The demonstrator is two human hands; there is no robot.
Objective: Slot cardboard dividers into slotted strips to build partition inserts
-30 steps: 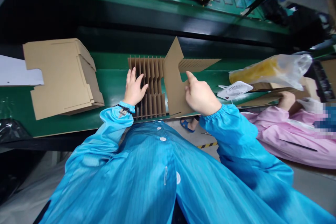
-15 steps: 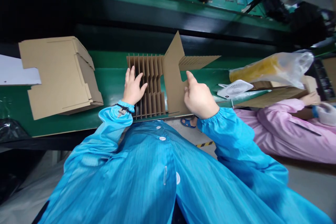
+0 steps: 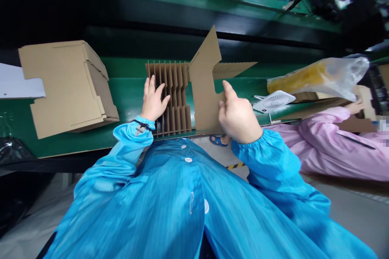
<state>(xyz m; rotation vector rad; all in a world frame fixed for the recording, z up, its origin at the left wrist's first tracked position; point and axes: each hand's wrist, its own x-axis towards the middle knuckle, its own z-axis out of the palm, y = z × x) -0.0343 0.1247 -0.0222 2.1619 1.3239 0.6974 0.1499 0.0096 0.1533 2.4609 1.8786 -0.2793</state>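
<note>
A slotted cardboard divider (image 3: 179,99) with several parallel partitions stands on the green bench in front of me. My left hand (image 3: 153,101) rests on the left part of the divider, its fingers spread. Just right of the divider, a brown cardboard sheet (image 3: 203,93) with a notch cut in its right side leans at a tilt. Its right edge is in my right hand (image 3: 238,113), which has the index finger stretched out along it. The thumb's grip is partly hidden. Behind the sheet lies a slitted cardboard strip (image 3: 235,69).
A stack of folded cardboard (image 3: 65,89) stands at the left, beside a white sheet (image 3: 21,81). To the right are a small white fan (image 3: 273,101) and a yellow roll in clear plastic (image 3: 316,77). A co-worker's pink sleeve (image 3: 328,141) reaches in at the right.
My right hand has moved a little to the right, with the cardboard sheet tilting that way and its top corner higher. My left hand stays on the divider.
</note>
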